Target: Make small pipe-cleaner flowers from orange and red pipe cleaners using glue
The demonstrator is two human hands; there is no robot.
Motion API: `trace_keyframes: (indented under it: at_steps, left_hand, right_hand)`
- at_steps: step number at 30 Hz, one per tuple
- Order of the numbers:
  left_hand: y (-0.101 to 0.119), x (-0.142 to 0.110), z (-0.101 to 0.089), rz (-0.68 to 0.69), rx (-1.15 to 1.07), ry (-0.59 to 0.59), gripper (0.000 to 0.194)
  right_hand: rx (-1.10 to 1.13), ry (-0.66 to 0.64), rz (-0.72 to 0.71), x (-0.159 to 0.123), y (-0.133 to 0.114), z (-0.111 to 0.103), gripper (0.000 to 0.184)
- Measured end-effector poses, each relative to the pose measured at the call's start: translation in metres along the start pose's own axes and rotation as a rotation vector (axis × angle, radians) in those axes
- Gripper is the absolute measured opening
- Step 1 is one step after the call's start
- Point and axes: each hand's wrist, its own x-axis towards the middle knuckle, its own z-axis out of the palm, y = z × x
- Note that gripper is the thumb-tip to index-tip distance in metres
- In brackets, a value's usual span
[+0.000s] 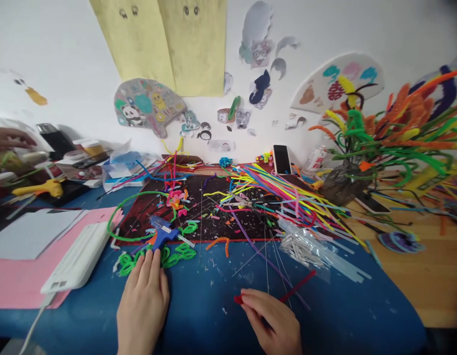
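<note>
My left hand [144, 293] lies palm down with its fingers stretched out, the fingertips touching the handle end of a blue hot glue gun [162, 231]. Green pipe cleaner loops [184, 251] lie around the gun on both sides, and a large green pipe cleaner ring [119, 207] curves off to the left. Low in the view, my right hand [271, 318] is closed in a pinch on a red pipe cleaner [300, 286]. One end of it pokes out at the fingertips; a straight length sticks out behind the hand. My right palm is hidden.
A dark mat [209, 227] is littered with scraps. Many loose pipe cleaners [280, 190] and a plastic bag of white sticks [302, 249] lie right. At left are a white power strip [78, 256] and a yellow glue gun [41, 188]. Another person's hand [12, 138] shows far left.
</note>
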Motion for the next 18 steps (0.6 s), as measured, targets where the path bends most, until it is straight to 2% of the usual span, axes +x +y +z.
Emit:
trace_keyframes:
  at_steps: [11, 18]
  left_hand:
    - [0.0058, 0.0037, -0.0017, 0.010, 0.085, -0.029, 0.051]
    - [0.0016, 0.0020, -0.0017, -0.036, -0.066, -0.014, 0.045]
  right_hand:
    - [-0.042, 0.024, 0.030, -0.0037, -0.0025, 0.0049, 0.018]
    - [-0.090, 0.062, 0.012, -0.0032, -0.0023, 0.0070, 0.018]
